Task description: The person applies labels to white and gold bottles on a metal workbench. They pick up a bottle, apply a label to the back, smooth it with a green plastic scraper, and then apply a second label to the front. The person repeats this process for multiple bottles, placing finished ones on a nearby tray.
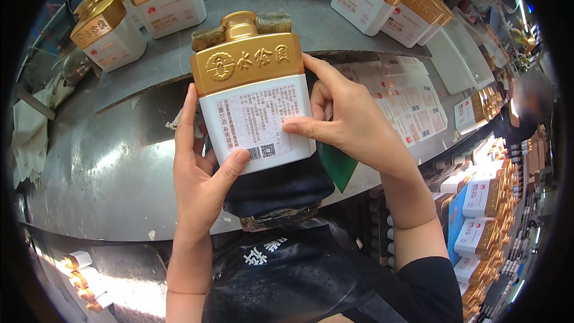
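Between my two hands I hold a flat white bottle (209,104) with a gold shoulder and neck, tilted slightly, its label side facing me. My left hand (203,161) grips its lower left, the thumb lying over the bottom corner of the printed label (257,116). On the other side my right hand (341,107) is closed on the right edge, its thumb pressing the label's right part and the index finger reaching up to the gold shoulder. The fingers behind the bottle are partly hidden. A brown bristly roll (274,23) shows behind the bottle neck.
More white and gold bottles (173,12) stand along the back of the metal table (107,155). Label sheets (406,96) lie at the right near a translucent tray (454,60). A green pointed piece (338,167) is below the bottle. Rows of bottles (472,236) and another person (529,107) are at right.
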{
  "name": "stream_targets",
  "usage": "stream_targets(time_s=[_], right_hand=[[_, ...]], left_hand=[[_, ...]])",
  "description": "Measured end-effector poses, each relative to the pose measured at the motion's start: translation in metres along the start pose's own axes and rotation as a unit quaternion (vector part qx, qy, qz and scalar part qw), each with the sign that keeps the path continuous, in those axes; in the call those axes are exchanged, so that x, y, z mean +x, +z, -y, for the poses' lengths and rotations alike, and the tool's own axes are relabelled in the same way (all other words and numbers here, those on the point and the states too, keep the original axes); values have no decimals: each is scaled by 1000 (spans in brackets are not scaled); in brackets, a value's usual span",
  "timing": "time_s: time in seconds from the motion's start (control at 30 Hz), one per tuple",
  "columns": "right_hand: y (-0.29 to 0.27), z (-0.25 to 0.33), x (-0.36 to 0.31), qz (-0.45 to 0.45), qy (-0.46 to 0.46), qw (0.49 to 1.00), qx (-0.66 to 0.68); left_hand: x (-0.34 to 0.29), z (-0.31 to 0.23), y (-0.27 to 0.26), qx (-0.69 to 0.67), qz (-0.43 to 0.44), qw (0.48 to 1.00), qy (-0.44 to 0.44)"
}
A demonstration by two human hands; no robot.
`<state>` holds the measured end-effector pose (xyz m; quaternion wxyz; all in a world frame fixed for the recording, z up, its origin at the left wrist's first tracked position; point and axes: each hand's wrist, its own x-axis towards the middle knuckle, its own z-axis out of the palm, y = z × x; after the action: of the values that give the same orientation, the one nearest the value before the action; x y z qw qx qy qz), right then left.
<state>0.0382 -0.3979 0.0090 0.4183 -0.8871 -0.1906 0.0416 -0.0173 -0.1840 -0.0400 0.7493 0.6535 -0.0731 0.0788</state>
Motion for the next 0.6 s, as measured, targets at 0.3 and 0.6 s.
stream_targets(time_s=[0.3, 0.6], right_hand=[[-2, 1, 0, 4, 29, 999, 34], [0, 1, 1, -3, 16, 999, 33]], left_hand=[[0, 3, -1, -10, 7, 1000, -1], [1, 5, -2, -17, 3, 1000, -5]])
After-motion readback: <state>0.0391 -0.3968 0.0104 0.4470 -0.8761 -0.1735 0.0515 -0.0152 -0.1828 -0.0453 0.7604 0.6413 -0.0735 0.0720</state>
